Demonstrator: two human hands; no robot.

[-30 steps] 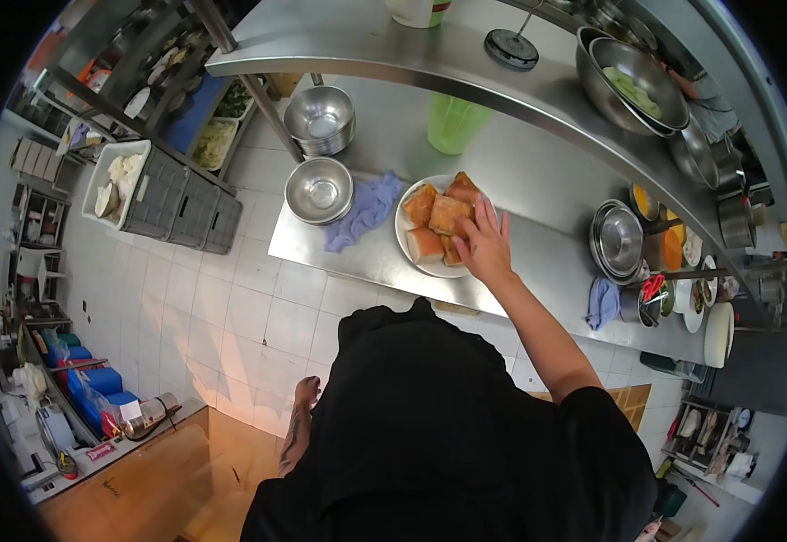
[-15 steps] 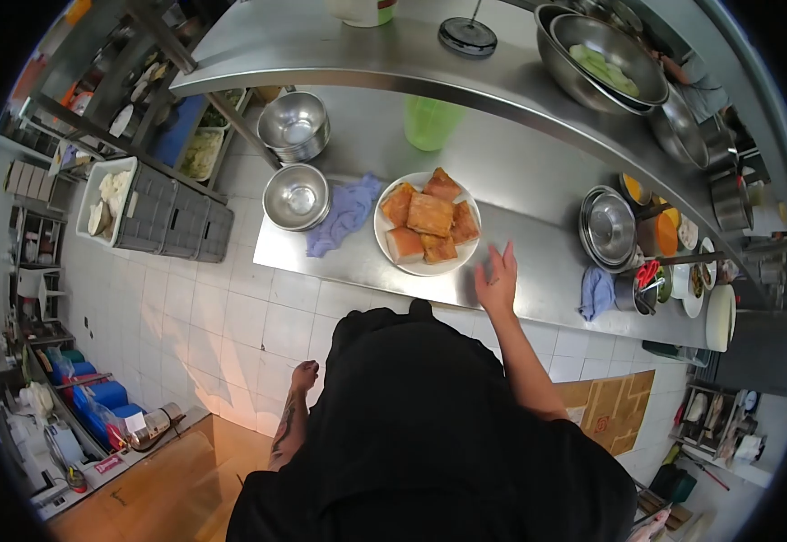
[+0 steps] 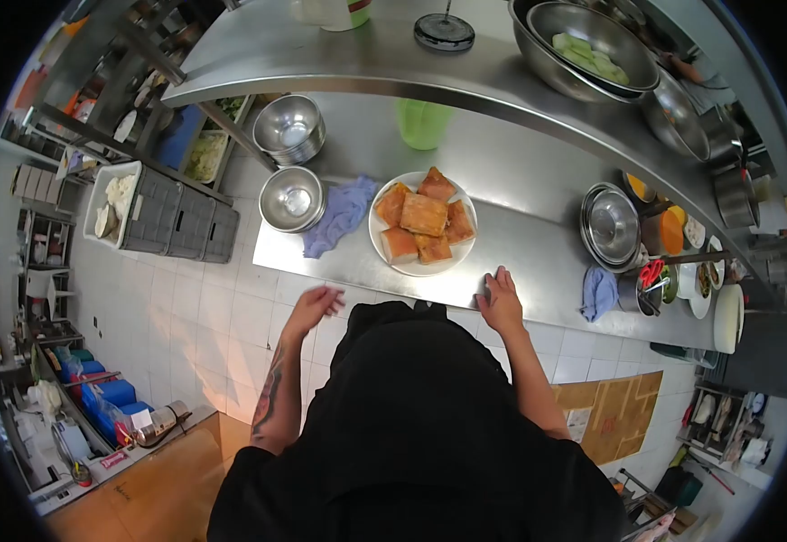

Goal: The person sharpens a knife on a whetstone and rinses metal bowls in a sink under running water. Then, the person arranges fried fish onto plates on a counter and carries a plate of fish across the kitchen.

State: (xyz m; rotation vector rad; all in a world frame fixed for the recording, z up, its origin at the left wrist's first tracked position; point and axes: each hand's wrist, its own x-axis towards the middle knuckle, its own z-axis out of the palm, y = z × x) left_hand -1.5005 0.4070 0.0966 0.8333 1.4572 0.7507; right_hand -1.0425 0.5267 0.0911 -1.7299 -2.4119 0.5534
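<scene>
A round white plate (image 3: pixel 457 258) stands on the steel counter (image 3: pixel 511 244) in front of me. It carries several thick golden-brown square pieces of food (image 3: pixel 423 215), one with a pale side, stacked in the middle. My right hand (image 3: pixel 502 303) is at the counter's front edge, to the right of the plate and apart from it, fingers stretched and holding nothing. Over the floor, short of the counter and left of my body, hovers my left hand (image 3: pixel 316 307), its fingers loosely apart with nothing in them. A crumpled blue cloth (image 3: pixel 339 215) lies left of the plate.
Steel bowls (image 3: pixel 291 199) are stacked at the counter's left end. Behind the plate stands a green container (image 3: pixel 423 124). More bowls (image 3: pixel 612 226) and another blue cloth (image 3: pixel 599 294) sit to the right. A steel shelf (image 3: pixel 348 77) overhangs the counter. A grey crate (image 3: pixel 181 217) stands at left.
My left hand has risen forward towards the counter and its fingers have loosened. My right hand has drawn back from beside the plate to the counter edge. The plate stays put.
</scene>
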